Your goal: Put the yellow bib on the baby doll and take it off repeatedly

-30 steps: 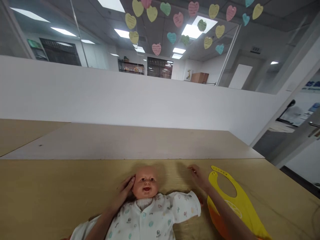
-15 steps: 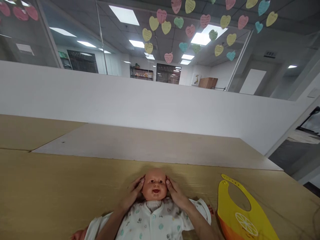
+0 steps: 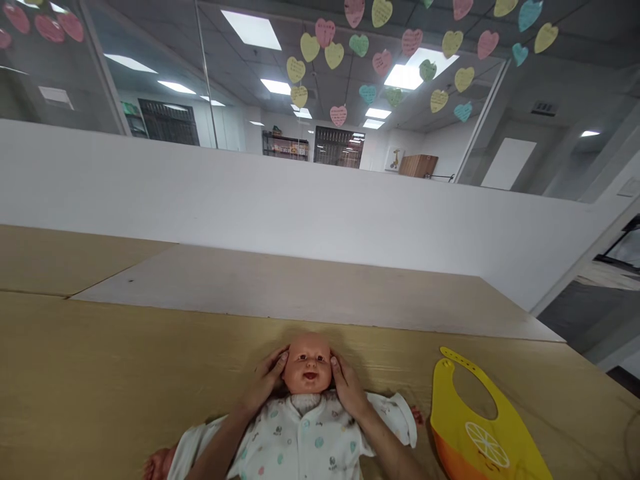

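A baby doll (image 3: 309,365) lies on its back on the table, face up, in a white snap-front outfit (image 3: 300,437) with small coloured prints. My left hand (image 3: 269,377) cups one side of its head, the thumb near the temple and the other fingers partly hidden behind it. On the opposite side, my right hand (image 3: 348,383) presses against the head in the same way. Between them, the two hands hold the head. Both forearms cross over the doll's outspread sleeves.
To the right lies a yellow bib (image 3: 487,427) with a citrus-slice print and an orange lower part. Behind the wooden table (image 3: 125,373) are a pale board (image 3: 300,283) and a white wall (image 3: 300,200). Heart-shaped notes (image 3: 339,116) hang on the glass above.
The view has shifted slightly. Both hands stay on the sides of the doll's head, with little visible movement.
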Demonstrator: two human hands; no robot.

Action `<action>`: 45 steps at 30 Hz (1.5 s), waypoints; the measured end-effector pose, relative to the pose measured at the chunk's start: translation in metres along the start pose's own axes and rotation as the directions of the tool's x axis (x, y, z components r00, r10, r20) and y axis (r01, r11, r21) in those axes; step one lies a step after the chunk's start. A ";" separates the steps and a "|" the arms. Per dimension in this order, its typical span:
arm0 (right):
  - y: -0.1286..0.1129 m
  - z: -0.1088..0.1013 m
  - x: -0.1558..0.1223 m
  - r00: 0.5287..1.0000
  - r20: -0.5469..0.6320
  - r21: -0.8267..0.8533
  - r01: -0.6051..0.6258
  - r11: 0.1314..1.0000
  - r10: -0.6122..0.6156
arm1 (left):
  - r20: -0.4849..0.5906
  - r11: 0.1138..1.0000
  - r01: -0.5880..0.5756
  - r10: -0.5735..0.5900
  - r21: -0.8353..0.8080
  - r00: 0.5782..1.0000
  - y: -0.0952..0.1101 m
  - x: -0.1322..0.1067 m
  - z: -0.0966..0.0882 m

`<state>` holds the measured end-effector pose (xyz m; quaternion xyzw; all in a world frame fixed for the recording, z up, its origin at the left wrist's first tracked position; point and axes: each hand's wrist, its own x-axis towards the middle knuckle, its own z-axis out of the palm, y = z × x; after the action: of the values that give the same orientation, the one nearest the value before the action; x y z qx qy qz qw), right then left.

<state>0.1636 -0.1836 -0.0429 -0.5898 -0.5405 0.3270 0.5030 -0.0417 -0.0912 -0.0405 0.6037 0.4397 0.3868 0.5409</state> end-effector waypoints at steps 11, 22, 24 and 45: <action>0.025 0.001 0.006 0.985 -0.168 -0.081 0.014 0.997 -0.028 | -0.170 0.983 -0.130 0.151 0.132 0.974 -0.029 0.002 -0.007; 0.033 0.004 0.008 0.952 -0.277 -0.146 0.091 0.985 -0.129 | -0.473 0.953 -0.183 0.280 0.240 0.836 -0.023 -0.001 -0.004; 0.031 0.002 0.007 0.948 -0.296 -0.137 0.082 0.987 -0.119 | -0.487 0.961 -0.181 0.262 0.207 0.833 -0.010 -0.008 -0.004; 0.023 -0.026 -0.171 0.907 -0.174 0.150 -0.360 0.921 0.383 | -0.211 0.940 0.276 -0.316 -0.198 0.925 -0.006 -0.199 -0.011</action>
<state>0.1606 -0.3536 -0.0843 -0.6819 -0.3451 0.3862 0.5164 -0.1153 -0.2766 -0.0435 0.4322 0.5549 0.4053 0.5840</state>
